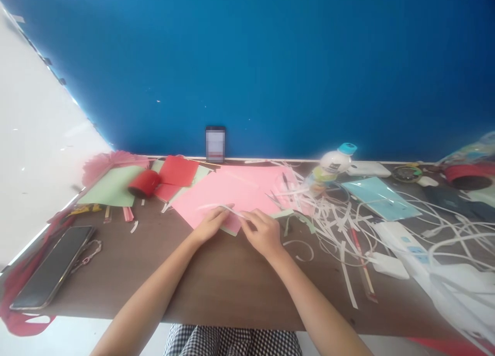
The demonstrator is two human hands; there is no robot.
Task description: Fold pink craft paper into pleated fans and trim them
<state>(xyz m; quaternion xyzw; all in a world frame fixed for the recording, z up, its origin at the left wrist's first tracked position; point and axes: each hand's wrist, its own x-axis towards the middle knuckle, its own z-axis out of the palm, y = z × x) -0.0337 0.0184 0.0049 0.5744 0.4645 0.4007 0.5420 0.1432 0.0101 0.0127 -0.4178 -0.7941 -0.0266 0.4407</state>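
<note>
Both hands meet over pink paper sheets (240, 183) in the middle of the table. My left hand (212, 223) is closed on the left part of a thin white paper strip (231, 210). With thumb and fingers, my right hand (263, 232) pinches the strip's other end. One stretch of the strip curves leftward past my left fingers over the pink paper. A sliver of green paper shows beneath the pink sheet's near corner. Scissors (275, 200) lie at the right side of the pink sheets, partly hidden among clear wrapping.
Tangled white paper strips (336, 216), a white bottle with a blue cap (335, 162), a power strip (406, 242) and cables crowd the right. At left lie a large phone (56, 265), red tape roll (144, 184) and green paper (112, 187). A smaller phone (215, 144) leans against the blue wall.
</note>
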